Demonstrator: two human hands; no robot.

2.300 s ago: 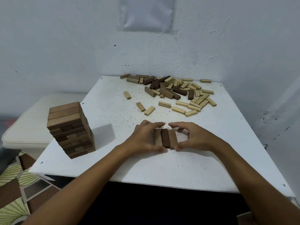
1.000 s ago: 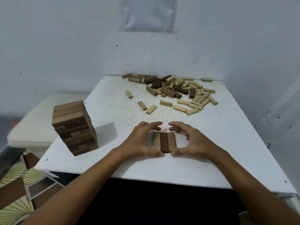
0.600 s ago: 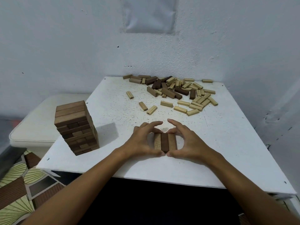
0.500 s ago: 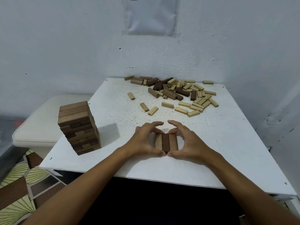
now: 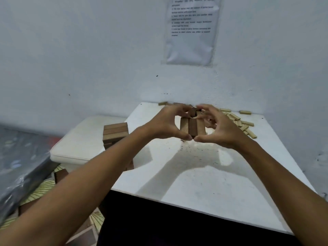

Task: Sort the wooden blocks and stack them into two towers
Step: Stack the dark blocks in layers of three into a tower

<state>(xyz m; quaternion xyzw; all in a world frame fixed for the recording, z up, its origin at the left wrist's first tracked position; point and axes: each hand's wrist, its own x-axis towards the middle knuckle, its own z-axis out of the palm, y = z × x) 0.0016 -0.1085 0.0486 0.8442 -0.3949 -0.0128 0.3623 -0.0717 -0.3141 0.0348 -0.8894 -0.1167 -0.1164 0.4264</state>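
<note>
White table [image 5: 204, 183], both hands pinching three side-by-side blocks [image 5: 192, 126], dark middle one

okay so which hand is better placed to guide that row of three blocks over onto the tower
Left, probably. Both hands grip the three-block row above the table, but the left hand is on the side nearer the tower; the right hand sits nearer the loose blocks.

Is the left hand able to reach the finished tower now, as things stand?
Probably not at once: the left hand and the right hand together hold the set of three blocks above the table. The tower stands close, beside the left forearm.
</note>
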